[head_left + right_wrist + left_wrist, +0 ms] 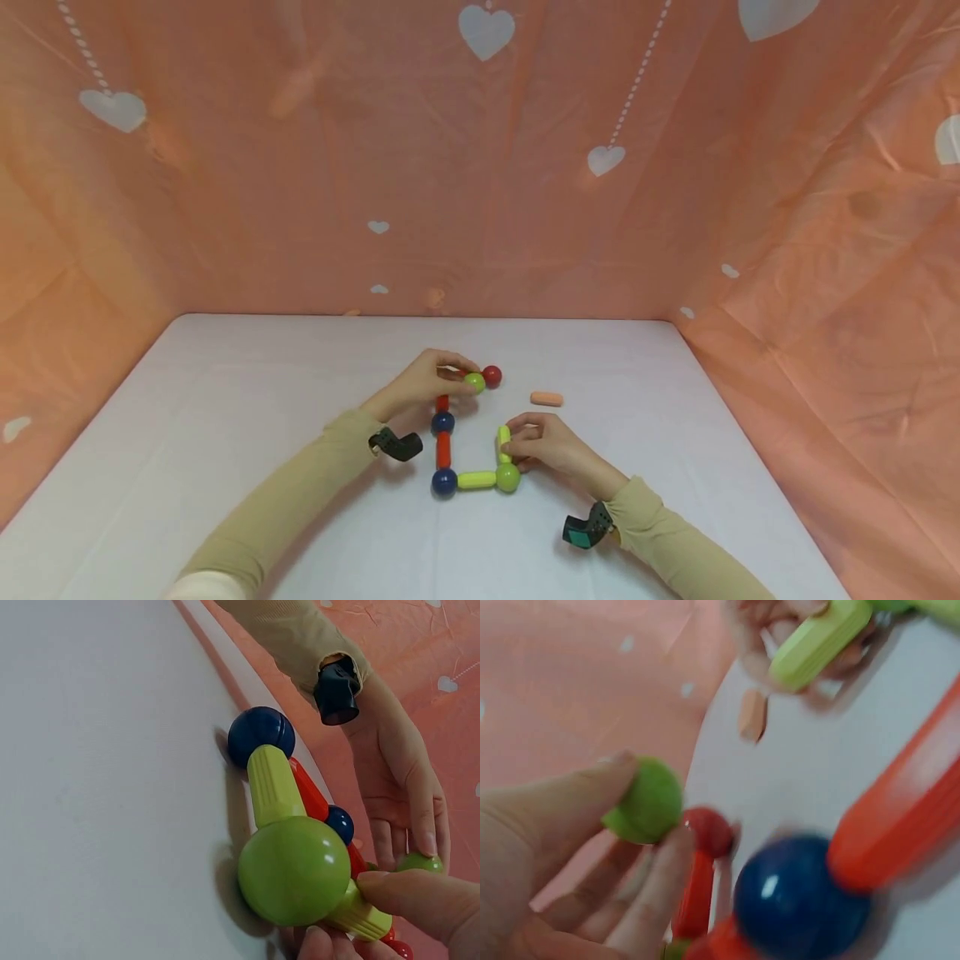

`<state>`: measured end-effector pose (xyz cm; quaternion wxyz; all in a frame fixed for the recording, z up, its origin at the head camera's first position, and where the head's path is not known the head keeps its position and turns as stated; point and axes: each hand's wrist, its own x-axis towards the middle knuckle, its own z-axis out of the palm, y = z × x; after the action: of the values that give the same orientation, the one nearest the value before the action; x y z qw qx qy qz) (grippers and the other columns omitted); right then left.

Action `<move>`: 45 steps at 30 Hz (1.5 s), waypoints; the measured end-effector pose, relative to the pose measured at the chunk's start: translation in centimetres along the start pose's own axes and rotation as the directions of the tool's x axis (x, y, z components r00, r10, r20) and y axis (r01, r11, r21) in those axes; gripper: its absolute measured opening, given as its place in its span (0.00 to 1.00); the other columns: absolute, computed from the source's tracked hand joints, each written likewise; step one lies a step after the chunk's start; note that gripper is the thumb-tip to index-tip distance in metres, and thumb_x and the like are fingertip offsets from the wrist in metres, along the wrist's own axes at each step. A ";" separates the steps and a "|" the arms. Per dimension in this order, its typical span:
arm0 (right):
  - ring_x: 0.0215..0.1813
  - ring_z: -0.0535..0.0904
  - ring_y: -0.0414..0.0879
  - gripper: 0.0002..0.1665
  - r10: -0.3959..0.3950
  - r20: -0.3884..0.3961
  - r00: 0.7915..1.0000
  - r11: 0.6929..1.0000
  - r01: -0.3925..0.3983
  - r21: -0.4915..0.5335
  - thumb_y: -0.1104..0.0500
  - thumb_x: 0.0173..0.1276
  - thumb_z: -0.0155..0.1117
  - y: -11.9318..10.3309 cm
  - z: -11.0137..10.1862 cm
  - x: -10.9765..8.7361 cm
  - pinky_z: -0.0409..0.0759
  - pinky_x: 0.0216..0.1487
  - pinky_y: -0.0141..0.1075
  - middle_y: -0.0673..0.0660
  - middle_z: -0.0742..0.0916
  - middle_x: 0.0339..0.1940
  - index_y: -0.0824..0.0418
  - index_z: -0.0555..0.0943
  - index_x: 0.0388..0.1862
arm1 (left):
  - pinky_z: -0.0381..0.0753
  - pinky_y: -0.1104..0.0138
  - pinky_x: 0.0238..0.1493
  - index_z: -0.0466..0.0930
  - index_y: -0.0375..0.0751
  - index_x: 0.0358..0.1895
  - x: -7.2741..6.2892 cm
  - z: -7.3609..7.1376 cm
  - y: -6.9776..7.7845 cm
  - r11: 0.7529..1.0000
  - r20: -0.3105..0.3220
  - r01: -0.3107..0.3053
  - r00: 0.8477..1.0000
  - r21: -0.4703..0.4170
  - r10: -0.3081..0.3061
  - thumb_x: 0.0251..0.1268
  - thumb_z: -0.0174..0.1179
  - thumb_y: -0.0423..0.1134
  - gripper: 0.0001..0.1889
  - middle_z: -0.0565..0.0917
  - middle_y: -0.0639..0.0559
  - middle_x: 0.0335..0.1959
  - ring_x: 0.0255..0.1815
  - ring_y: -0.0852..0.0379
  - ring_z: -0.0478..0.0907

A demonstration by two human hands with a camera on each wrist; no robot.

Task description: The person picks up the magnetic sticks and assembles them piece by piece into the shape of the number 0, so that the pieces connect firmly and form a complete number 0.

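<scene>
My left hand (427, 379) pinches a green ball (651, 799) between thumb and fingers, above the table near a red ball (492, 377). In the left wrist view a red rod (695, 896) runs from that red ball toward a bit of green at the bottom edge. With thumb and fingers, my right hand (551, 442) grips a yellow-green rod (361, 915) joined to a larger-looking green ball (294, 871). Another yellow-green rod (476, 480) links this ball to a blue ball (444, 482). From there a red rod (444, 450), a second blue ball (442, 423) and another red rod (442, 403) lead away, partly hidden by my left hand.
A loose peach-coloured rod (547, 399) lies on the white table (300, 358), beyond my right hand. Orange cloth with white hearts (487, 32) hangs behind the table and along its sides. Each wrist wears a dark camera (397, 444).
</scene>
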<state>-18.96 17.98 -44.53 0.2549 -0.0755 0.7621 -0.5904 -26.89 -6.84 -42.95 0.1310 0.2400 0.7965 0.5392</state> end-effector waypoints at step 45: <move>0.29 0.81 0.44 0.23 0.008 -0.031 1.000 0.999 -0.009 -0.049 0.61 0.60 0.69 -0.3 0.4 0.0 0.83 0.32 0.35 0.59 0.87 0.32 0.72 0.73 0.49 | 0.81 0.63 0.47 0.80 0.31 0.51 -1.2 1.5 0.3 0.999 0.102 0.009 0.995 -0.045 -0.005 0.58 0.67 0.32 0.17 0.83 0.39 0.47 0.45 0.53 0.82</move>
<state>-18.80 17.57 -44.25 0.2439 -0.0695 0.7804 -0.5715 -25.06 -6.16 -43.27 0.1788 0.2614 0.7772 0.5438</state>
